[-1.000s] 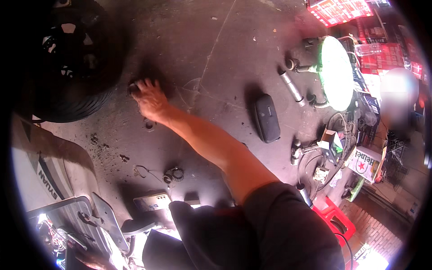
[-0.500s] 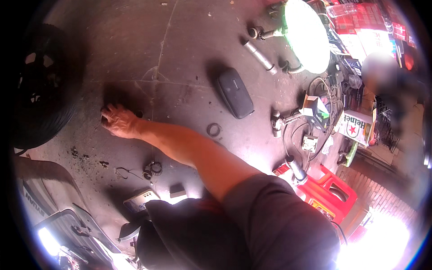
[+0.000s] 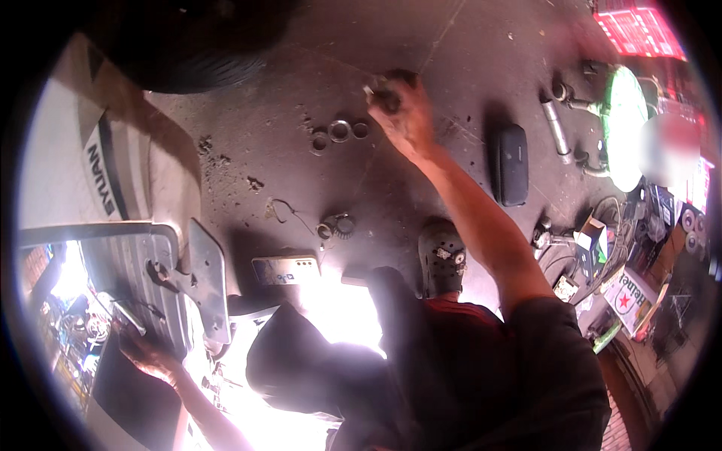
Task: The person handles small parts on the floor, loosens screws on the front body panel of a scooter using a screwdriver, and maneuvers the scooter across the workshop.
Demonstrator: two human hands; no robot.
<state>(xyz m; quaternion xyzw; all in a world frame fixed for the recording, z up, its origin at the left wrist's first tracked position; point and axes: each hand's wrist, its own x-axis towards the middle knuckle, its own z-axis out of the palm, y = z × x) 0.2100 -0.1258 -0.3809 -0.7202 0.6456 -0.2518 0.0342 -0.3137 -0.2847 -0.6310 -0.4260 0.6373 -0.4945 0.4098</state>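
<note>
My right hand (image 3: 402,120) is closed round a dark rounded part (image 3: 388,101) with a small light tip. Three metal rings (image 3: 339,131) lie on the floor just left of it. My left hand (image 3: 150,353) is at lower left among the scooter's parts, near a silver bar (image 3: 129,319); shadow hides what its fingers do. The pale scooter body (image 3: 75,158) fills the left side. Below the rings lie two bearings (image 3: 342,225), a bent wire (image 3: 282,210) and a phone (image 3: 282,269).
A dark tyre (image 3: 195,68) is at upper left. To the right lie a black case (image 3: 512,165), a metal tube (image 3: 556,128), a round green-lit object (image 3: 624,131), cables, an open small box (image 3: 593,244) and cartons (image 3: 630,301). A perforated shoe (image 3: 440,263) shows below my right arm.
The view has shifted, showing more of the scooter. My right hand has moved rightward from beside the tyre with the dark part in it, and rings it partly covered now show.
</note>
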